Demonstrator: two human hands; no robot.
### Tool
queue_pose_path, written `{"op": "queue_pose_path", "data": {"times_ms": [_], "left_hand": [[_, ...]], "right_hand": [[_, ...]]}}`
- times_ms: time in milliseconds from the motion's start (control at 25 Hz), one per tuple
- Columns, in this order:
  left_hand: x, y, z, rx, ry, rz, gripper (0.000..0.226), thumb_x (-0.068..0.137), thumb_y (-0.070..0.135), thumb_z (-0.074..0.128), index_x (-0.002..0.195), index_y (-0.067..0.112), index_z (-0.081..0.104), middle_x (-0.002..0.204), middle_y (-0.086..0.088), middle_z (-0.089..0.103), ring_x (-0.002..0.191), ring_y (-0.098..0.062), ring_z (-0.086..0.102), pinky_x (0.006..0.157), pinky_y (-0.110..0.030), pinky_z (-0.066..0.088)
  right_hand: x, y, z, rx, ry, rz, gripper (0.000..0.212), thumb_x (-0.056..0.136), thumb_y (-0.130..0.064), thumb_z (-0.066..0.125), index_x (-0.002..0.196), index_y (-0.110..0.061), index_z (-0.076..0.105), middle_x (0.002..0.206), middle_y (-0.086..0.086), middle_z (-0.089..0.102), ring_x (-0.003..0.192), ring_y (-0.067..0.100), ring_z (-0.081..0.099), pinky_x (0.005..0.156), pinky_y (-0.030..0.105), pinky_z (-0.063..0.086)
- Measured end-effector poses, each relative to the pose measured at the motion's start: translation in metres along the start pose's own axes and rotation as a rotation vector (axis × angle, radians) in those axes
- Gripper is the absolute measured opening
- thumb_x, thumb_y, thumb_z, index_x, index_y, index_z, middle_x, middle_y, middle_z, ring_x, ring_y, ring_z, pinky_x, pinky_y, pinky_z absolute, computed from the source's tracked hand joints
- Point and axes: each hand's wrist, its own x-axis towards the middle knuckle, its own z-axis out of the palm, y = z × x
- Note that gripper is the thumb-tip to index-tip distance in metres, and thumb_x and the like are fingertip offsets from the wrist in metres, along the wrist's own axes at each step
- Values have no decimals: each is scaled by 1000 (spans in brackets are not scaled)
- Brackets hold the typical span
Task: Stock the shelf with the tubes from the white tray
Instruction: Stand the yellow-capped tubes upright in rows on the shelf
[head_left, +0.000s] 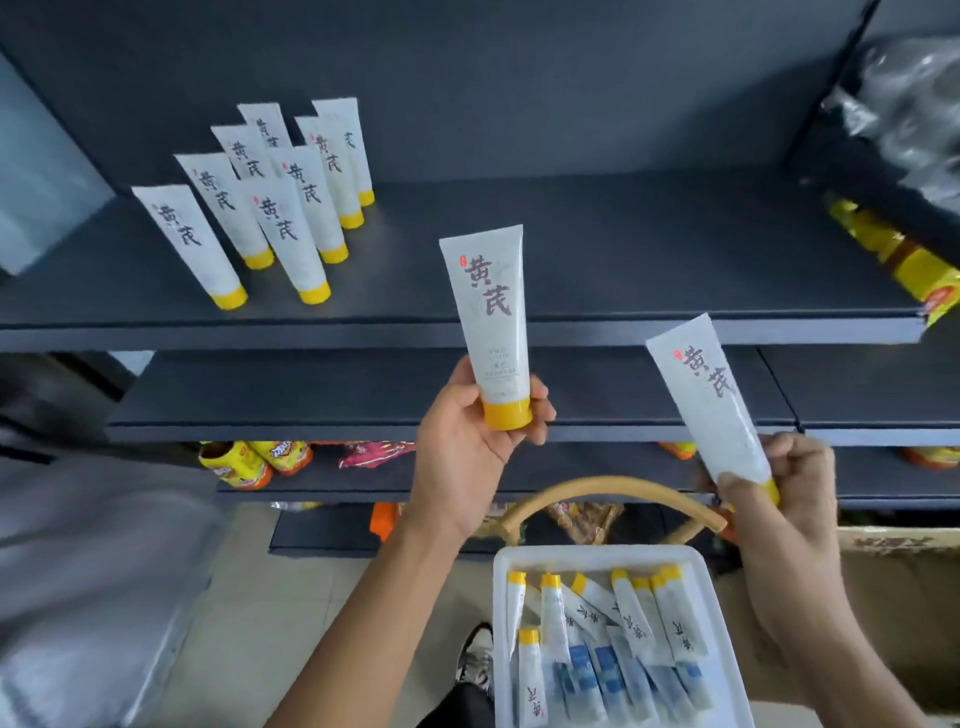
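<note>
My left hand (467, 441) grips a white tube with a yellow cap (488, 317) by its cap end, upright, in front of the top dark shelf (623, 244). A second white tube (711, 400) sits in my right hand (789, 483), tilted left, cap down. Several matching tubes (265, 202) stand cap-down in rows on the left of that shelf. Below, the white tray (597, 558) holds several more tubes (623, 629) lying flat.
A wooden basket handle (613, 488) arcs just above the tray. Yellow packets (904, 254) lie at the shelf's right end, with clear plastic wrap above. Snack bags (260, 462) fill a lower shelf. A cardboard box (904, 613) stands at the right.
</note>
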Motion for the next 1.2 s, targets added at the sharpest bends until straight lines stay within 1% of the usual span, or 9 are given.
{"op": "queue_pose_path", "data": {"times_ms": [120, 200, 360, 520, 640, 760, 880, 1080, 1200], "left_hand": [[30, 19, 6, 102, 38, 72, 59, 94, 24, 44, 150, 6, 38, 87, -9, 61, 80, -23, 56, 69, -35, 45], [52, 31, 4, 284, 67, 146, 55, 92, 24, 49, 145, 12, 43, 85, 1, 65, 84, -19, 57, 72, -33, 40], [101, 66, -10, 536, 142, 160, 37, 87, 27, 57, 123, 33, 55, 105, 9, 73, 105, -9, 63, 85, -25, 43], [159, 89, -36, 666, 244, 192, 35, 91, 10, 63, 124, 21, 57, 120, 1, 68, 104, -11, 65, 74, -12, 52], [210, 106, -52, 816, 360, 197, 36, 90, -2, 54, 123, 11, 45, 114, -2, 60, 89, -11, 59, 56, -8, 48], [265, 115, -69, 915, 477, 168, 36, 84, -3, 51, 114, 12, 36, 111, -4, 58, 77, -15, 55, 46, -19, 43], [311, 112, -87, 955, 546, 217, 32, 84, -1, 54, 107, 12, 36, 121, -10, 60, 85, -24, 62, 46, -21, 45], [365, 108, -106, 995, 681, 225, 42, 85, -1, 63, 120, 10, 42, 132, -15, 57, 115, -35, 62, 76, -46, 64], [383, 107, -112, 991, 701, 297, 39, 85, -3, 59, 117, 9, 40, 131, -18, 56, 119, -35, 59, 84, -46, 62]], "right_hand": [[17, -23, 23, -60, -67, -102, 46, 96, -13, 62, 133, -36, 49, 125, -4, 57, 113, 21, 59, 79, 30, 52], [28, -37, 40, -30, -115, -119, 38, 96, -23, 59, 129, -41, 54, 121, -14, 58, 115, 11, 55, 84, 32, 49], [57, -58, 76, 90, -135, -108, 41, 105, -10, 43, 113, -46, 61, 115, -19, 62, 110, 4, 56, 86, 29, 45], [87, -68, 108, 159, -154, -168, 40, 101, -1, 48, 115, -35, 64, 109, -12, 67, 103, 9, 60, 81, 27, 53], [110, -72, 134, 202, -157, -188, 36, 96, 7, 53, 118, -20, 61, 103, -6, 70, 97, 11, 64, 79, 21, 57], [131, -80, 160, 223, -161, -197, 33, 94, 12, 53, 116, -12, 58, 95, -5, 69, 92, 8, 65, 76, 18, 57], [148, -85, 179, 185, -158, -203, 35, 91, 15, 56, 115, -11, 58, 91, -6, 71, 88, 8, 68, 74, 19, 58], [175, -87, 202, 80, -142, -231, 42, 85, 15, 68, 109, -19, 62, 95, 0, 71, 94, 28, 67, 79, 28, 58], [184, -88, 208, 39, -162, -247, 55, 83, 12, 72, 105, -37, 64, 100, -2, 71, 96, 27, 66, 84, 36, 57]]}}
